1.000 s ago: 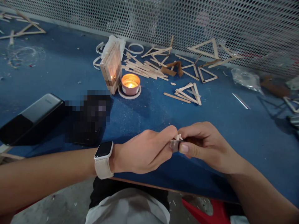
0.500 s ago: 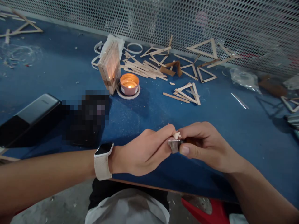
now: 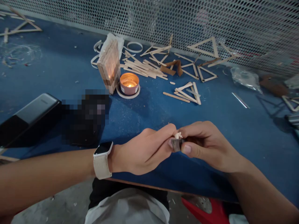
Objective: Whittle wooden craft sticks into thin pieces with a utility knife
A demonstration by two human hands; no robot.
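My left hand point(image 3: 144, 151), with a watch at the wrist, is closed with its fingers pressed together. My right hand point(image 3: 210, 146) pinches a small flat metal piece point(image 3: 177, 145) between thumb and fingers. The piece's grey face points toward me, and its far end meets the left fingertips. Just above it, a pale frayed bit like wood shavings point(image 3: 178, 135) pokes out between the two hands. Whatever the left fingers grip is mostly hidden. Both hands hover over the table's front edge.
Behind the hands, a lit candle in a tin point(image 3: 129, 84) stands beside a wrapped wooden block point(image 3: 109, 67). Loose craft sticks point(image 3: 142, 67) and stick triangles point(image 3: 189, 92) lie farther back. A dark device point(image 3: 30, 115) sits left. Perforated metal panel point(image 3: 149, 21) bounds the back.
The metal piece and the pale frayed bit have shifted slightly right, and the metal's face has tilted a little. Both hands keep nearly the same place and grip.
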